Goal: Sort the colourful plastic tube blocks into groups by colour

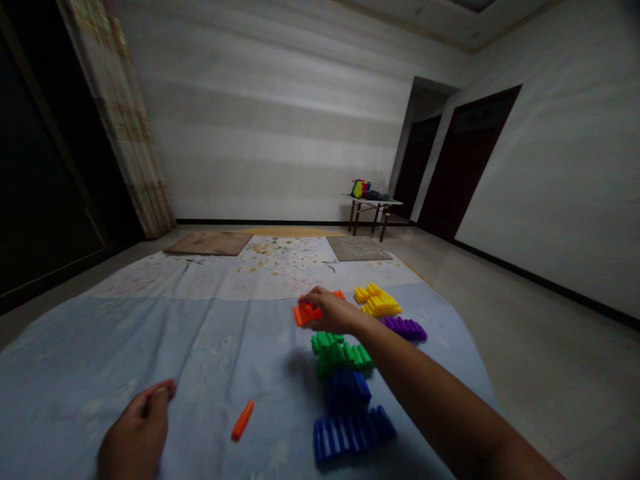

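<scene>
My right hand [330, 312] reaches across the bed with its fingers closed around orange tapered plastic sticks [301, 315]; more orange pieces show behind it. My left hand [137, 427] hovers at the lower left, thumb against curled fingers, and nothing shows in it. Between the hands a single orange stick [243, 421] lies on the sheet. Below my right hand are green sticks [340, 353] in rows. Nearer to me come dark blue sticks [353, 433] in two bunches. Beyond my right forearm lie yellow sticks [379, 302] and a purple row [406, 328], partly covered by the arm.
A blue and white floral sheet [200, 347] with wrinkles covers the bed. Two mats, one brown [210, 243] and one grey [359, 249], lie at its far end. A small table [373, 199] holding a colourful item stands by the wall. A curtain [127, 120] hangs at left.
</scene>
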A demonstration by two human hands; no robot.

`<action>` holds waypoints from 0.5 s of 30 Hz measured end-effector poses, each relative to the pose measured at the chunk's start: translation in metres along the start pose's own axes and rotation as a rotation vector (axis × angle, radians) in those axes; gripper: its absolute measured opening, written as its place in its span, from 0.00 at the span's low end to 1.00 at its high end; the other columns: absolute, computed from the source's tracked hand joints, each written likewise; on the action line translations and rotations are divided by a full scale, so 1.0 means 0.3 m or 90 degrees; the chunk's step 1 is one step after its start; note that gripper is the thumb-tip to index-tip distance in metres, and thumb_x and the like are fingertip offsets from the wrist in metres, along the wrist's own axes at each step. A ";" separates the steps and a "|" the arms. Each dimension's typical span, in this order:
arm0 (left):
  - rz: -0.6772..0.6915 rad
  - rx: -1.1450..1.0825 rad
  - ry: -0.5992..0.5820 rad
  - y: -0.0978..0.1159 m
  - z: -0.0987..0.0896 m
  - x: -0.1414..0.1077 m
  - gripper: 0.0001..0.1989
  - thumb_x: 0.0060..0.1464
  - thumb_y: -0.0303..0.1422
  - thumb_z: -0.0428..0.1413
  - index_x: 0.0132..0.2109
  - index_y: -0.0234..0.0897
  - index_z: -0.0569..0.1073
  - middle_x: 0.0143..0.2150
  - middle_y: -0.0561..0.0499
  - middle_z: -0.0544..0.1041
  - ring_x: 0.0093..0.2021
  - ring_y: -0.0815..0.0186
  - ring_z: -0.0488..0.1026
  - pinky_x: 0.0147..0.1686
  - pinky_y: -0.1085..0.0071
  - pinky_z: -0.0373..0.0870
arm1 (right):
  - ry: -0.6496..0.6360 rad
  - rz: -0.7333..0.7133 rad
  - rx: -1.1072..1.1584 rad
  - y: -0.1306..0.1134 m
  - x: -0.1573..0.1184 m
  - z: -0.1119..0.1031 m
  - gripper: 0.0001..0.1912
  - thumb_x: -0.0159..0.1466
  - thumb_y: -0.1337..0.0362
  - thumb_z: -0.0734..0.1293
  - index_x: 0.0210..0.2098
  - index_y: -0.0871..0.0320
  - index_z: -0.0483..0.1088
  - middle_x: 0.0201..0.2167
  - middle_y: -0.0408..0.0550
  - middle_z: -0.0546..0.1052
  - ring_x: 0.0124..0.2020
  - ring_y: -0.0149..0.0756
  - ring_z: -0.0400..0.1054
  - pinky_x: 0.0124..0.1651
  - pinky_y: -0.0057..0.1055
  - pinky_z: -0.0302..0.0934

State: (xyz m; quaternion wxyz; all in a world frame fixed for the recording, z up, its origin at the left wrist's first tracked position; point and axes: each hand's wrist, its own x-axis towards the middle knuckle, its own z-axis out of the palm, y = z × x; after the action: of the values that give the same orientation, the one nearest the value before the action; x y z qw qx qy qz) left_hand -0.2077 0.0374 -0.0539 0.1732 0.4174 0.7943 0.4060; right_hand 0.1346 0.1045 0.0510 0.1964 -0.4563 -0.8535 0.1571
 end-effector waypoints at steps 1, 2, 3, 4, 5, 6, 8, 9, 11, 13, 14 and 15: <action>-0.005 0.005 0.002 0.000 0.002 0.001 0.16 0.48 0.44 0.45 0.35 0.42 0.73 0.39 0.49 0.78 0.42 0.56 0.73 0.43 0.61 0.67 | 0.015 0.046 -0.019 0.059 -0.019 -0.036 0.27 0.52 0.68 0.68 0.52 0.56 0.66 0.48 0.50 0.67 0.44 0.35 0.67 0.47 0.29 0.61; -0.008 0.009 0.003 0.001 0.003 0.002 0.16 0.48 0.44 0.45 0.35 0.43 0.73 0.39 0.50 0.78 0.42 0.56 0.72 0.43 0.62 0.67 | 0.022 0.089 -0.044 0.114 -0.037 -0.066 0.25 0.53 0.69 0.67 0.51 0.56 0.67 0.47 0.51 0.67 0.43 0.36 0.67 0.45 0.28 0.61; -0.007 0.011 0.005 0.001 0.004 0.002 0.16 0.48 0.44 0.45 0.35 0.43 0.73 0.39 0.50 0.78 0.41 0.57 0.72 0.42 0.63 0.67 | 0.029 0.128 -0.073 0.165 -0.053 -0.089 0.24 0.54 0.69 0.66 0.51 0.57 0.67 0.47 0.51 0.68 0.43 0.36 0.67 0.45 0.28 0.61; -0.006 0.013 0.006 0.000 0.005 0.002 0.16 0.48 0.44 0.45 0.36 0.43 0.73 0.40 0.51 0.78 0.41 0.57 0.72 0.42 0.63 0.67 | 0.021 0.167 -0.100 0.209 -0.066 -0.105 0.24 0.54 0.70 0.65 0.51 0.57 0.67 0.47 0.52 0.68 0.43 0.36 0.67 0.45 0.27 0.61; -0.007 0.014 0.006 -0.002 0.005 0.002 0.16 0.48 0.44 0.45 0.36 0.44 0.73 0.40 0.51 0.78 0.41 0.57 0.72 0.41 0.63 0.67 | 0.012 0.203 -0.123 0.247 -0.078 -0.116 0.24 0.54 0.70 0.65 0.51 0.58 0.67 0.47 0.52 0.69 0.43 0.36 0.67 0.45 0.27 0.60; -0.008 0.014 0.006 -0.004 0.005 0.002 0.16 0.48 0.44 0.45 0.36 0.44 0.73 0.39 0.51 0.78 0.40 0.57 0.72 0.41 0.64 0.67 | 0.000 0.232 -0.141 0.278 -0.087 -0.123 0.24 0.54 0.70 0.65 0.51 0.58 0.68 0.47 0.52 0.69 0.43 0.36 0.68 0.45 0.27 0.60; -0.013 0.005 0.006 -0.011 0.006 0.005 0.15 0.48 0.44 0.46 0.35 0.44 0.73 0.39 0.52 0.78 0.40 0.57 0.73 0.39 0.64 0.67 | -0.023 0.265 -0.158 0.321 -0.096 -0.125 0.24 0.53 0.71 0.66 0.50 0.57 0.69 0.47 0.52 0.70 0.43 0.37 0.68 0.45 0.27 0.60; -0.016 0.003 0.005 -0.016 0.007 0.008 0.15 0.48 0.44 0.46 0.35 0.44 0.73 0.38 0.52 0.78 0.40 0.57 0.73 0.39 0.64 0.68 | -0.033 0.271 -0.160 0.335 -0.097 -0.122 0.24 0.52 0.71 0.66 0.49 0.57 0.70 0.46 0.52 0.71 0.43 0.37 0.68 0.45 0.27 0.60; -0.020 0.005 0.006 -0.024 0.009 0.013 0.15 0.48 0.44 0.46 0.35 0.44 0.73 0.38 0.53 0.78 0.40 0.57 0.73 0.39 0.64 0.68 | -0.048 0.276 -0.158 0.352 -0.093 -0.114 0.24 0.50 0.72 0.67 0.48 0.58 0.71 0.46 0.52 0.71 0.43 0.37 0.69 0.45 0.27 0.61; -0.011 0.008 0.014 -0.029 0.011 0.015 0.14 0.48 0.44 0.46 0.35 0.45 0.73 0.37 0.53 0.78 0.40 0.57 0.73 0.40 0.63 0.68 | -0.064 0.281 -0.156 0.359 -0.085 -0.104 0.26 0.49 0.72 0.68 0.48 0.58 0.71 0.46 0.52 0.72 0.42 0.37 0.69 0.45 0.27 0.61; -0.001 0.004 0.019 -0.028 0.012 0.015 0.14 0.48 0.44 0.46 0.34 0.45 0.73 0.37 0.54 0.78 0.41 0.57 0.73 0.41 0.63 0.68 | -0.071 0.283 -0.154 0.361 -0.079 -0.099 0.26 0.48 0.72 0.69 0.48 0.57 0.71 0.46 0.51 0.72 0.43 0.37 0.69 0.44 0.27 0.61; 0.008 -0.003 0.023 -0.027 0.012 0.013 0.14 0.48 0.44 0.46 0.34 0.46 0.73 0.37 0.54 0.78 0.41 0.57 0.73 0.42 0.63 0.68 | -0.077 0.285 -0.153 0.363 -0.074 -0.094 0.27 0.48 0.72 0.69 0.48 0.56 0.71 0.46 0.50 0.73 0.43 0.37 0.69 0.45 0.27 0.61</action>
State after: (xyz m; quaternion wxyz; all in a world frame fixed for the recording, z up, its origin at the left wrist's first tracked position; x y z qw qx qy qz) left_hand -0.2120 0.0399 -0.0621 0.1578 0.4145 0.7936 0.4165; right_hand 0.2375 0.1465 0.0227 0.0502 -0.6436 -0.7541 0.1210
